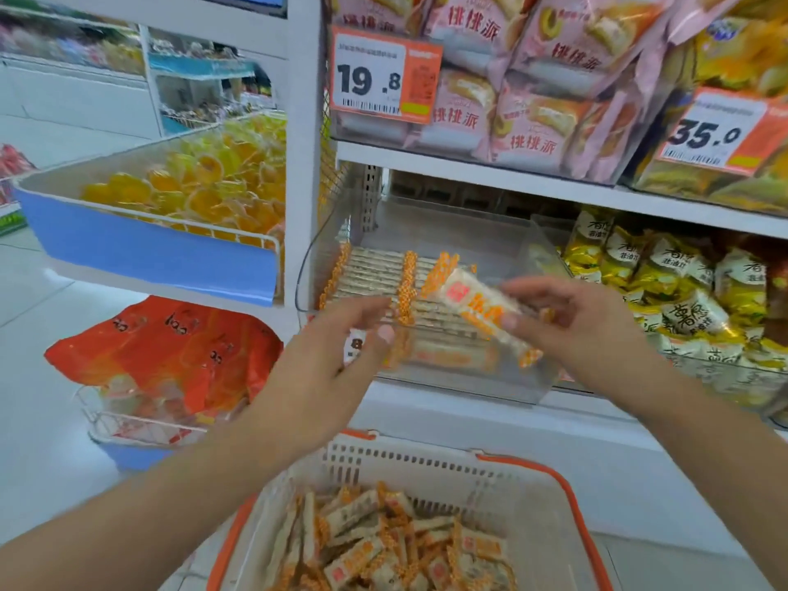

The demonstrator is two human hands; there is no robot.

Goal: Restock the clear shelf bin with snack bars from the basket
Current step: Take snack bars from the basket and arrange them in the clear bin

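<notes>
The clear shelf bin (533, 249) sits on the middle shelf, holding a neat row of white and orange snack bars (375, 275) along its left side. My right hand (571, 322) pinches one snack bar (477, 309) over the bin's front, tilted down to the right. My left hand (337, 360) reaches to the bin's front left, its fingers slightly curled at the ends of the stacked bars and holding nothing. Below, the white basket with orange rim (426, 467) holds several loose bars (383, 543).
Pink pastry packs (524, 91) fill the shelf above, with orange price tags (383, 74). Yellow-white snack bags (673, 292) sit right of the bin. At the left stand a blue-fronted bin of yellow jelly cups (192, 194) and orange bags (170, 356) below.
</notes>
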